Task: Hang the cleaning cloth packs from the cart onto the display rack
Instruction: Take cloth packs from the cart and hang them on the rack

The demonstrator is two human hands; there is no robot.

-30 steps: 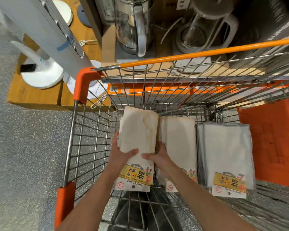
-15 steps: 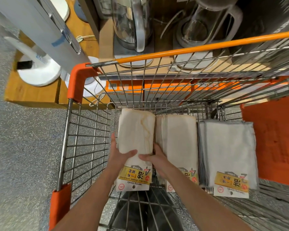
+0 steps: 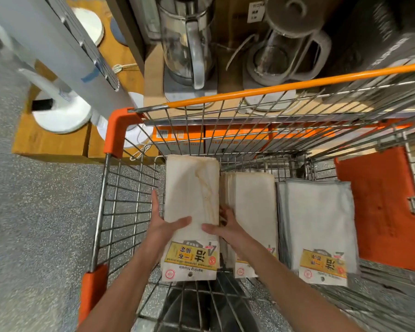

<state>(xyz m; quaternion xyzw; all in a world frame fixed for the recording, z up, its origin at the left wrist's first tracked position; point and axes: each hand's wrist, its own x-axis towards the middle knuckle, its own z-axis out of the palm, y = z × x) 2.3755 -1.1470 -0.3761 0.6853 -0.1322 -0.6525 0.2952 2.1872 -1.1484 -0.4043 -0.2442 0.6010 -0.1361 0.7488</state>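
Two hands point(image 3: 164, 227) point(image 3: 228, 230), pack point(image 3: 192, 200), cart point(image 3: 120, 133), speckled floor point(image 3: 41, 212)

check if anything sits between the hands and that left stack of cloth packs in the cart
Nothing visible does. The left hand and right hand already grip the left stack of cloth packs by its sides.

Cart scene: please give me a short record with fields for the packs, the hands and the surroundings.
held pack: cream pack, leftmost in cart
left hand: grips its left edge, thumb on top
right hand: grips its right edge
other stacks: cream stack in the middle, grey-edged stack at right
beyond cart: kettle, blender jug
display rack: not in view
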